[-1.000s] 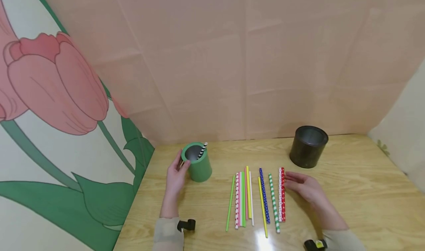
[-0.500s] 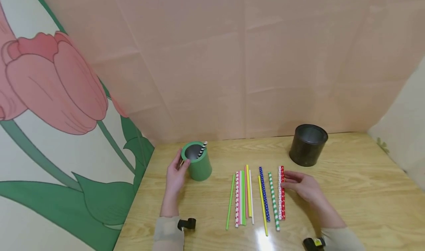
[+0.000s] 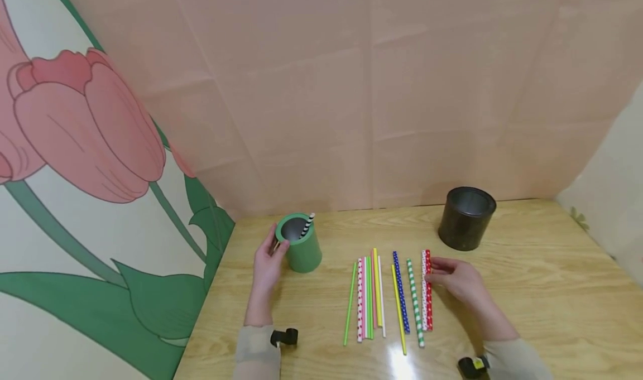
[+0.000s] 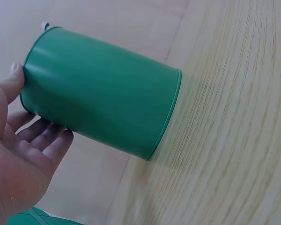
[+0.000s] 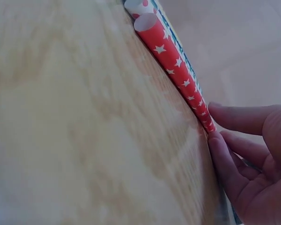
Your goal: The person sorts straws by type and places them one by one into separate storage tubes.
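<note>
My left hand (image 3: pixel 267 265) holds a green can (image 3: pixel 304 251) near its top, thumb at the rim and fingers along the side. One black-and-white striped straw (image 3: pixel 308 224) leans inside it. In the left wrist view the can (image 4: pixel 103 91) stands on the table. My right hand (image 3: pixel 459 282) pinches a red straw with white stars (image 3: pixel 429 307) near its far end, between thumb and fingers. The straw (image 5: pixel 171 68) lies flat, right beside a white dotted straw (image 3: pixel 424 290).
Several more straws lie in a loose row, among them a green-striped straw (image 3: pixel 414 304), a blue straw (image 3: pixel 400 290) and a light green straw (image 3: pixel 349 304). A black can (image 3: pixel 464 224) stands at the back right. A pinkish sheet (image 3: pixel 372 90) hangs behind the wooden table (image 3: pixel 552 290).
My right thumb has come left onto the red straw, from just beside it, and the fingers have closed in. The left hand and green can keep their place.
</note>
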Motion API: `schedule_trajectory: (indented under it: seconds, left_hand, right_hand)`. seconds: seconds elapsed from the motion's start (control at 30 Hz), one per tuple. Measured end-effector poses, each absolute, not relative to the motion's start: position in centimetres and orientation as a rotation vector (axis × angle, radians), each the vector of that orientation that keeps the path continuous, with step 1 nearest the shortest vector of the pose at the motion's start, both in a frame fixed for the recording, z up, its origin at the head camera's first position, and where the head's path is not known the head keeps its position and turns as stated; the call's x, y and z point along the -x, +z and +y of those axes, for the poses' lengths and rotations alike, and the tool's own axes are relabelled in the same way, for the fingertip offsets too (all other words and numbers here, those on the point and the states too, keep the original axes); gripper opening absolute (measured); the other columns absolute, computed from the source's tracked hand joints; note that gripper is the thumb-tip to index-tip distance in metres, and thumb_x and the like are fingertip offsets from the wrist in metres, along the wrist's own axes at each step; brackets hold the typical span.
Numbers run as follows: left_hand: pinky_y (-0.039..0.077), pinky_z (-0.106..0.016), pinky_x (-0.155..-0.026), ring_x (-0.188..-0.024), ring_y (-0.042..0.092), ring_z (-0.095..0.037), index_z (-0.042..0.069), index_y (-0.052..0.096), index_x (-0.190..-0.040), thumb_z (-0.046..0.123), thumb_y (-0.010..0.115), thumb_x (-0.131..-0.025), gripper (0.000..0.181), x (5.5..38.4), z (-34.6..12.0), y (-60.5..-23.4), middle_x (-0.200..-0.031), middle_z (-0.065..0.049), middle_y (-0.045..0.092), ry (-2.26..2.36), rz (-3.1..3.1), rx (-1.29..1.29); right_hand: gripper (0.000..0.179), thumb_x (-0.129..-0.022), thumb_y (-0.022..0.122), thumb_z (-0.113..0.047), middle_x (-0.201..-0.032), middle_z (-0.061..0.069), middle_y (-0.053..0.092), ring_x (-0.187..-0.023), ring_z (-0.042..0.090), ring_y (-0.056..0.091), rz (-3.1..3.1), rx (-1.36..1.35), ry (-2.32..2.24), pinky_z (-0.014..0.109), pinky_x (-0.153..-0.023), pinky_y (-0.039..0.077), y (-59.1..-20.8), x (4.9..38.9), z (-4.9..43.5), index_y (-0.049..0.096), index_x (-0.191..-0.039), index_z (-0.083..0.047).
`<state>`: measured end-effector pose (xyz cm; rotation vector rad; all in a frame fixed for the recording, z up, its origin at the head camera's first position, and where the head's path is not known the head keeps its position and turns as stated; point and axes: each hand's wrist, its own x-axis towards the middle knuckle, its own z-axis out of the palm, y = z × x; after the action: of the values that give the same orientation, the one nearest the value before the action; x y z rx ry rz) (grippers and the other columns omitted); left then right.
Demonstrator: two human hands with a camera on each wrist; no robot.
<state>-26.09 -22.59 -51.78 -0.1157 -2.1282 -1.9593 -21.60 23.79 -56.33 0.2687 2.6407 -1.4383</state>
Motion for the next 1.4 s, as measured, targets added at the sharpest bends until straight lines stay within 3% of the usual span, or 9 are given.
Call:
schedule_trajectory:
  seconds: [0.3,0.53,0.63,0.83,1.13,1.4]
  left_hand:
    - [0.035,-0.044,-0.125,-0.156,0.034,-0.037,-0.001,0.038,-0.163,0.010,0.068,-0.107,0.065,26.2,-22.6,-52.0,-0.170,-0.018,0.035,-1.980,-2.115,0.097]
    - [0.034,-0.042,-0.125,-0.157,0.033,-0.034,0.001,0.038,-0.164,0.013,0.069,-0.107,0.066,26.2,-22.7,-52.0,-0.171,-0.016,0.035,-1.994,-2.114,0.094]
    - [0.035,-0.040,-0.125,-0.157,0.034,-0.033,0.001,0.039,-0.164,0.014,0.069,-0.106,0.066,26.2,-22.7,-52.0,-0.171,-0.014,0.036,-2.001,-2.109,0.081]
    - [0.036,-0.042,-0.125,-0.157,0.035,-0.033,0.004,0.040,-0.164,0.013,0.069,-0.106,0.065,26.0,-22.6,-51.9,-0.170,-0.014,0.036,-1.994,-2.113,0.094]
    - [0.034,-0.047,-0.125,-0.157,0.032,-0.037,-0.002,0.035,-0.164,0.007,0.067,-0.107,0.066,26.2,-22.4,-52.0,-0.171,-0.019,0.033,-2.008,-2.108,0.107]
    - [0.034,-0.045,-0.126,-0.157,0.033,-0.034,0.001,0.037,-0.165,0.009,0.067,-0.107,0.066,26.2,-22.6,-52.0,-0.171,-0.015,0.035,-2.006,-2.102,0.110]
  right_hand:
    - [0.059,-0.098,0.080,-0.029,-0.143,0.026,0.064,-0.135,0.047,0.054,2.657,-0.262,-1.442,0.063,-0.112,0.044,-56.2,21.3,23.8,0.063,-0.143,0.005]
    - [0.060,-0.096,0.083,-0.035,-0.134,0.021,0.071,-0.128,0.040,0.061,2.714,-0.253,-1.433,0.046,-0.103,0.051,-56.1,21.2,23.5,0.068,-0.138,0.005]
    - [0.061,-0.095,0.084,-0.032,-0.131,0.020,0.073,-0.123,0.038,0.066,2.719,-0.263,-1.432,0.044,-0.100,0.053,-56.1,21.3,23.4,0.067,-0.138,0.006]
    - [0.059,-0.095,0.084,-0.025,-0.131,0.024,0.072,-0.122,0.042,0.065,2.720,-0.284,-1.418,0.057,-0.105,0.050,-55.7,21.2,23.2,0.065,-0.139,0.009]
    - [0.060,-0.094,0.083,-0.027,-0.130,0.026,0.070,-0.118,0.041,0.064,2.737,-0.289,-1.324,0.055,-0.099,0.053,-55.0,21.1,23.0,0.065,-0.137,0.011]
    - [0.060,-0.094,0.084,-0.024,-0.131,0.029,0.068,-0.116,0.041,0.063,2.728,-0.311,-1.309,0.058,-0.100,0.053,-54.9,21.5,22.7,0.064,-0.138,0.011]
